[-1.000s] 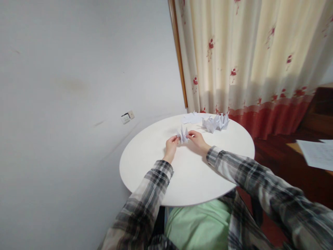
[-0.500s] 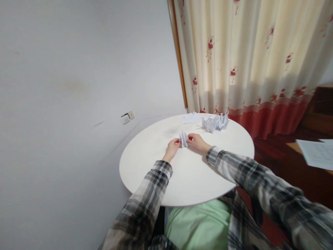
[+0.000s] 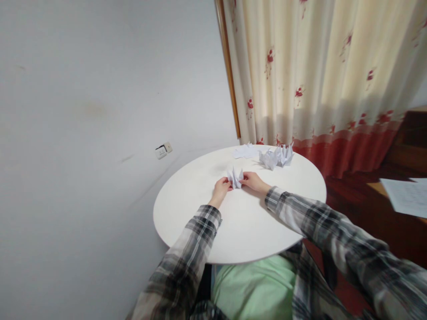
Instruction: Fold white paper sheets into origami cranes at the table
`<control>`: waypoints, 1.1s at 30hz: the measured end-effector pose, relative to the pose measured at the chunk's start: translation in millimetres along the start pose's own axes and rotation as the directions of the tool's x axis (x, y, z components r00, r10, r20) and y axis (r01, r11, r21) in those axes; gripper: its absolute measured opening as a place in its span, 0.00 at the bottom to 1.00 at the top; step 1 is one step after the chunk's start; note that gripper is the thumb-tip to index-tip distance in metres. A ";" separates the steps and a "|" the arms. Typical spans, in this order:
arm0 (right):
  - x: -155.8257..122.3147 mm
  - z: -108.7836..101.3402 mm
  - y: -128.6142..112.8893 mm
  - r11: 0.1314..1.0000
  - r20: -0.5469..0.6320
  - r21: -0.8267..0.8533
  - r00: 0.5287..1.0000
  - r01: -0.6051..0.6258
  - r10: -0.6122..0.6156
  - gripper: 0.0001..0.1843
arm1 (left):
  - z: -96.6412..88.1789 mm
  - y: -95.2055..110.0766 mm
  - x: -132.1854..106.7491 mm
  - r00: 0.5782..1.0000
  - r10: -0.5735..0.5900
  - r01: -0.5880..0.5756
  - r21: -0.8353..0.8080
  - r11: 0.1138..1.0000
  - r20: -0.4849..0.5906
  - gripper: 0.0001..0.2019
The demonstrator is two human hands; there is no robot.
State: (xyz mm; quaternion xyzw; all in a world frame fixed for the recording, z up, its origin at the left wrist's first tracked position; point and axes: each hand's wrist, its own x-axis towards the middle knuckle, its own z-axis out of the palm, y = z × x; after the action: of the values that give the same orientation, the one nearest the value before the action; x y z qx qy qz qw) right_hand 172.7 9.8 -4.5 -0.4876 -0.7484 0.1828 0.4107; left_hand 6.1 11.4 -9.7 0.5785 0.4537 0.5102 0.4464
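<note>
A small white folded paper figure [image 3: 235, 177] with pointed tips stands on the round white table [image 3: 240, 222], past its middle. My left hand [image 3: 220, 189] pinches its left side with closed fingers. My right hand [image 3: 255, 182] pinches its right side, fingers pressed together. Both forearms, in plaid sleeves, reach over the tabletop from the near edge.
Two or three finished folded paper figures [image 3: 276, 157] sit at the table's far edge, with flat white paper sheets [image 3: 245, 151] to their left. A flowered curtain [image 3: 320, 75] hangs behind. A dark wooden surface with papers [image 3: 405, 195] lies at the right. A wall socket [image 3: 163, 150] is on the left wall.
Both hands have sunk a little toward the tabletop with the paper figure between them; its tips have spread slightly wider. Everything else is unmoved.
</note>
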 end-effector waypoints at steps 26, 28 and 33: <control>6.2 6.0 3.4 0.842 -0.139 0.538 0.990 0.044 0.037 0.11 | 0.9 13.3 -8.5 0.999 0.052 -0.054 -0.241 0.969 -0.016 0.07; 5.4 4.4 2.6 0.889 -0.161 0.454 0.987 0.063 0.013 0.08 | 1.4 14.4 -8.5 0.996 0.080 -0.085 -0.151 0.985 -0.034 0.07; 1.6 1.2 -0.8 0.959 -0.182 0.267 0.982 0.094 -0.045 0.04 | 3.9 14.7 -8.7 0.988 0.155 -0.153 -0.059 0.987 0.029 0.06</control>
State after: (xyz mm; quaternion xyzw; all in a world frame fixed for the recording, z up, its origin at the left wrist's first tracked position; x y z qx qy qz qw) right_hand 171.0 11.0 -3.9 -0.4134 -0.6939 0.2267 0.5442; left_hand 10.5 -0.1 2.8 0.6074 0.3856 0.5459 0.4293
